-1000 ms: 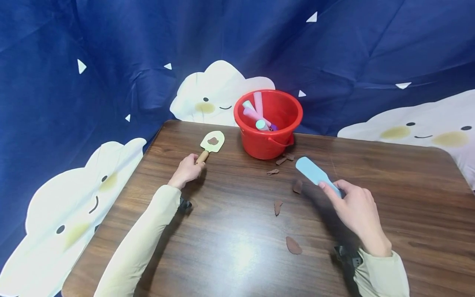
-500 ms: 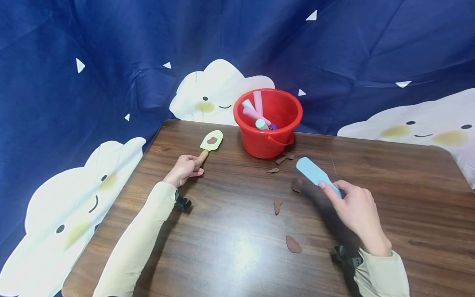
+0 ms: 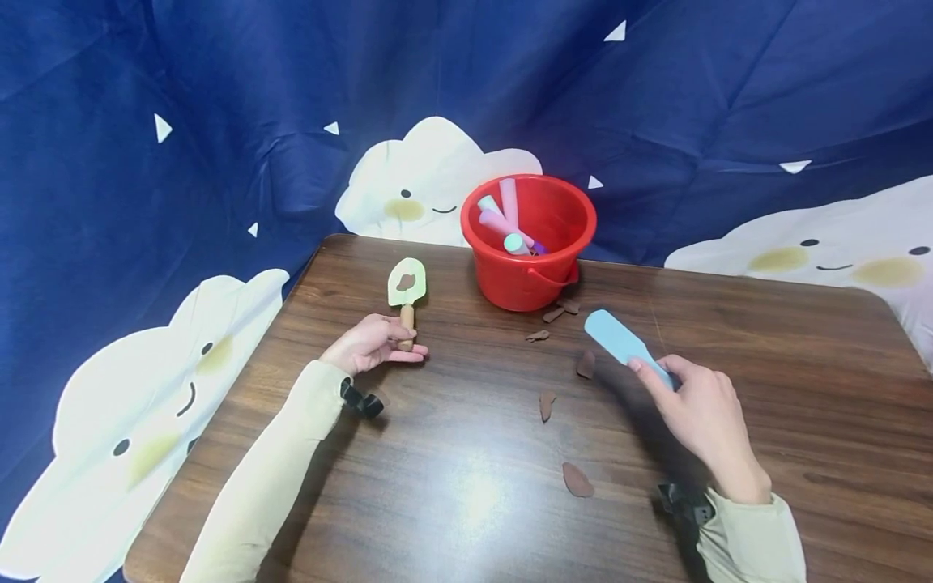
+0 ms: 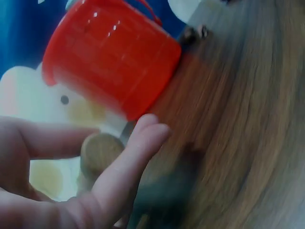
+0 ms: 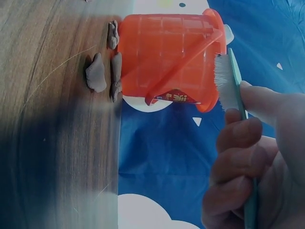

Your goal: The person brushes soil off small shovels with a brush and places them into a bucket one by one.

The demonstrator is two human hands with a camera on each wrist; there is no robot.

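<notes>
My left hand (image 3: 372, 344) holds a small hand shovel (image 3: 416, 295) by its wooden handle, over the left part of the table. On the shovel's pale green blade lies a brown clay-like scrap (image 3: 406, 282). In the left wrist view the wooden handle end (image 4: 100, 151) shows between the fingers, while the blade is hidden. My right hand (image 3: 703, 413) grips a light blue brush (image 3: 619, 336) above the table's right side, thumb along its back. White bristles (image 5: 225, 82) show in the right wrist view. Several flat brown pieces (image 3: 577, 480) lie between the hands.
A red bucket (image 3: 510, 283) stands at the table's back edge, with several pink and mint tube-like items (image 3: 509, 202) inside. More brown scraps (image 5: 96, 74) lie near its base. Behind the wooden table (image 3: 437, 421) hangs a blue cloud-patterned curtain (image 3: 240, 73).
My left hand has turned and drawn slightly nearer, swinging the shovel's blade leftward so it points more straight away from me. The scrap stays on the blade. My right hand holds the brush still.
</notes>
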